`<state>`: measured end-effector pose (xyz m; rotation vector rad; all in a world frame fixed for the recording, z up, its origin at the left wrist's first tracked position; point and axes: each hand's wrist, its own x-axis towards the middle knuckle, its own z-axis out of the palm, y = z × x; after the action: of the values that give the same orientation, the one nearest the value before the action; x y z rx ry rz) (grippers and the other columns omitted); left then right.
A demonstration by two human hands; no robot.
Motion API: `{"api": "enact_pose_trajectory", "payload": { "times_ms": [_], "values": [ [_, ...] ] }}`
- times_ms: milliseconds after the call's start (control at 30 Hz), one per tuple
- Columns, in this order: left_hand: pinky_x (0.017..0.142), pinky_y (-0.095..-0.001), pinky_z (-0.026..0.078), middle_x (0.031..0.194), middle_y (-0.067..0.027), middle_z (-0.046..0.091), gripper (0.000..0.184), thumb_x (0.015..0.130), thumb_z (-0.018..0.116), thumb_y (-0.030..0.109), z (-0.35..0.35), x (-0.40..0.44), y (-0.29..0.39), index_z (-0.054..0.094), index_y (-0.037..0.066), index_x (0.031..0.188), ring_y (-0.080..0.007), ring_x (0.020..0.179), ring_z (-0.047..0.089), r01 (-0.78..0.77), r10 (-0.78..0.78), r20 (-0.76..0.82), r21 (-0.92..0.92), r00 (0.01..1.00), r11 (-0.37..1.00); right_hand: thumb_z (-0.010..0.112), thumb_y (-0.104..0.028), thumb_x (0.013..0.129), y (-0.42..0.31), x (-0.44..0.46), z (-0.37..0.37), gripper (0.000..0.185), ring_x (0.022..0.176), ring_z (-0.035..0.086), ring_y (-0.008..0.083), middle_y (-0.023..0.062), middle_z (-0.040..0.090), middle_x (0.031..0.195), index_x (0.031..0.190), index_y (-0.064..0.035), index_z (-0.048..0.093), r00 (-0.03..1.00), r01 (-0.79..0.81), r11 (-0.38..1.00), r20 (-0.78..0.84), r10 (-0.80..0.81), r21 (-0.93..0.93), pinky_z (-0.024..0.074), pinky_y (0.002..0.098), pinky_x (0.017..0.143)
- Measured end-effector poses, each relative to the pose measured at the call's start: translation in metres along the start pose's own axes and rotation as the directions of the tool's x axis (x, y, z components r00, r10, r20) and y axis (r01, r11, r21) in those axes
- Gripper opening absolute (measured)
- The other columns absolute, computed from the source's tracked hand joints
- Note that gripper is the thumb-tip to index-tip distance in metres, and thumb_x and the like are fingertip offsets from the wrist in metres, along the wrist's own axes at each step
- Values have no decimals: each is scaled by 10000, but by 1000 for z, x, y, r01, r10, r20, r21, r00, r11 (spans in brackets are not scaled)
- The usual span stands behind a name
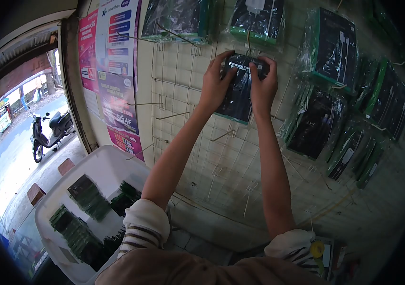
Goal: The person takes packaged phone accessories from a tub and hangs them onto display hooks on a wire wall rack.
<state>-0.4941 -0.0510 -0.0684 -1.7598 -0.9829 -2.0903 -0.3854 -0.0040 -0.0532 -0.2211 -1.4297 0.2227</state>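
Left hand [217,81]: fingers curled over the upper left edge of a flat black package [238,97] in clear plastic with white lettering, thumb laid on its front. Right hand [265,81]: fingers bent around the upper right edge, thumb pressed to the front. Both hands are closed on the package, apart from each other, with its dark front showing between them. The package hangs roughly upright, slightly tilted, its top directly below a thin metal hook [248,43]; whether the hook passes through it cannot be told.

Behind the package is a pale metal wire grid [178,95] mounted against the wall, with bare prongs projecting to the left of and below the hands. Just above the hands hangs a black-and-green boxed package [257,21] in clear plastic; a further group of black-and-green packages [337,47] hangs to the right, in several rows.

To the left of the grid, pink, white and purple printed posters [117,80] cover the wall. Below them stands a translucent white plastic bin [112,159] containing several stacks of dark green and black packs [88,197]. Farther left, through an opening, a black scooter [50,130] stands on the paved ground outside. Both forearms are bare, below which the rolled white-and-dark striped sleeves [143,228] are visible.
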Motion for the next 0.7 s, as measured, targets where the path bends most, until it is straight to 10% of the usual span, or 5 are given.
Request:
{"api": "enact_pose_trajectory", "payload": {
  "times_ms": [467,700],
  "values": [
    [925,-378,431,1222,-139,415,648,766,572,-51,20,-26,-40,350,172,1332,-270,1107,472,86,-100,96,142,990,986,593,-94,810,42,-17,-1,356,1090,370,310,165,371,1160,1145,-68,476,977,165,892,-58,-207,-420,325,409,910],
    [945,-385,376,1169,-144,478,377,829,527,20,-52,-96,76,436,22,1195,-250,1098,475,4,0,-134,31,991,1000,561,-68,810,-80,-77,-36,289,1100,391,305,176,392,1174,1093,-38,519,986,116,972,98,-139,204,339,398,911]
  ]
}}
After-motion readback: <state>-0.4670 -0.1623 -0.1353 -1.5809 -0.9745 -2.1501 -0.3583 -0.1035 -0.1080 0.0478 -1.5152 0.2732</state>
